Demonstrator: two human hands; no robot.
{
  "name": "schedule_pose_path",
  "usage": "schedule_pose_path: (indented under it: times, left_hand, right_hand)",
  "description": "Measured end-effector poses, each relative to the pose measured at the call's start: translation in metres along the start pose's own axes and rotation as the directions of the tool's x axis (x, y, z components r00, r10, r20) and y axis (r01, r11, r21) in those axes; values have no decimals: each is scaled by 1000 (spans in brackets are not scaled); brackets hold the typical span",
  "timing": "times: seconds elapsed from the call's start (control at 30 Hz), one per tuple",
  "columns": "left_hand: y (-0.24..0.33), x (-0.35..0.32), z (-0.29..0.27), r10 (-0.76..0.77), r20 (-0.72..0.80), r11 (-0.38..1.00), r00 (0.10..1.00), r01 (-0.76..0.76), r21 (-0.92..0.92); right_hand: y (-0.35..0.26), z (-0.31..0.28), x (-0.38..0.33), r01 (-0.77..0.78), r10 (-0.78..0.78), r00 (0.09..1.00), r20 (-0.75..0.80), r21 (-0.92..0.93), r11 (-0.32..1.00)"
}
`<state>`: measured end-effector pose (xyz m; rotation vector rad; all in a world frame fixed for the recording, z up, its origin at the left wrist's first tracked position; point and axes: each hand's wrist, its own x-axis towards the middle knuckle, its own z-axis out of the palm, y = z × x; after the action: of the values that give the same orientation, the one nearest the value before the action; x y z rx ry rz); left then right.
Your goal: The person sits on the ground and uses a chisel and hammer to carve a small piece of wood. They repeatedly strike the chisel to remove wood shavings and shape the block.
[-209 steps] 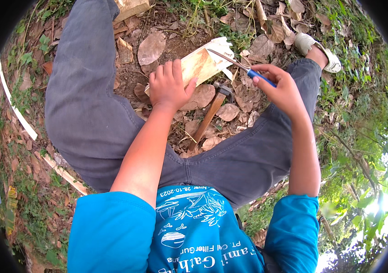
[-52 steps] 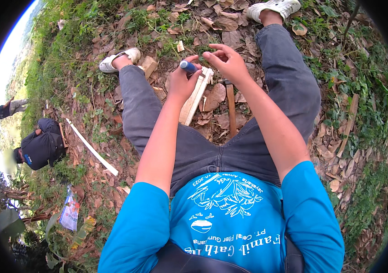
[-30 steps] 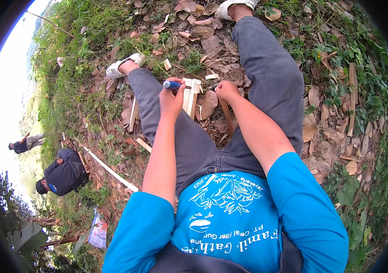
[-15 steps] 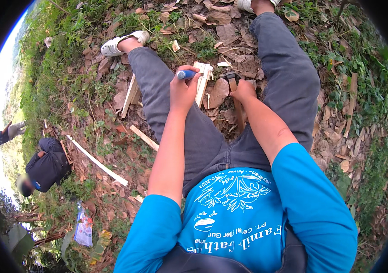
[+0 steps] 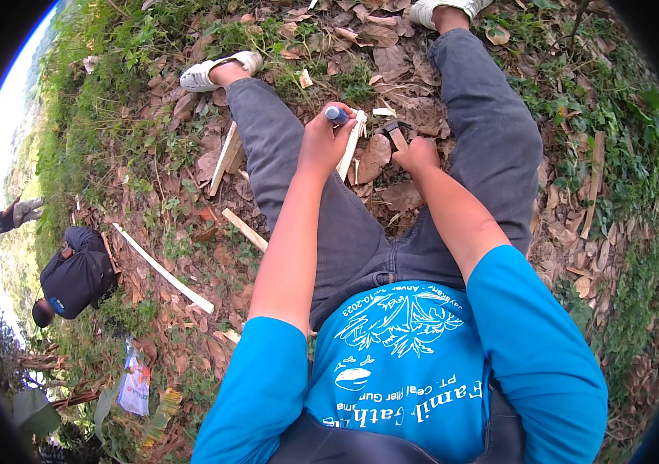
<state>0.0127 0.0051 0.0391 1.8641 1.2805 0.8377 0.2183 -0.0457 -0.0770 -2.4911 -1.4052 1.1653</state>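
Observation:
My left hand (image 5: 321, 147) is closed around a blue-handled chisel (image 5: 336, 115), its handle end facing up toward me. The chisel's tip is hidden behind the fingers, close to the top of a pale wooden strip (image 5: 351, 148) between my legs. Closed on the wooden handle of a hammer, my right hand (image 5: 419, 157) is just right of the strip. The dark hammer head (image 5: 397, 126) shows beyond that hand, apart from the chisel, above a large dry leaf.
Split wood pieces (image 5: 226, 161) lie beside my left leg, with another short stick (image 5: 244, 230) nearer. A long pale strip (image 5: 163, 267) is farther left, near a crouching person in dark clothes (image 5: 78, 272). A plastic bag (image 5: 134, 384) lies lower left; a stick (image 5: 594, 184) lies right.
The chisel's handle has tipped from sideways to pointing up at me. The wooden strip now shows a narrower face. The hammer has turned, and its lower handle no longer shows below my right hand.

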Motion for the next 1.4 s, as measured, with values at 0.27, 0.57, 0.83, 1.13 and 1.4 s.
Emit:
schedule_pose_path:
  times: [0.27,0.57,0.83,1.13,1.4]
  left_hand:
    - [4,4,0,44,32,997,999,-46,62]
    - [4,12,5,49,78,999,996,-50,7]
    - [5,13,6,46,34,999,998,-46,-17]
    - [23,12,4,33,127,992,991,-48,113]
    - [7,7,0,43,25,999,999,-43,-2]
  right_hand:
    - [-3,-10,13,117,-46,984,-174,425,898]
    - [-76,-198,-128,520,-561,797,-224,728,447]
    - [-62,-194,-161,727,-744,650,-155,413,549]
    - [-50,-186,-183,627,-659,699,-278,682,377]
    - [-38,-183,-158,627,-679,734,7,376,682]
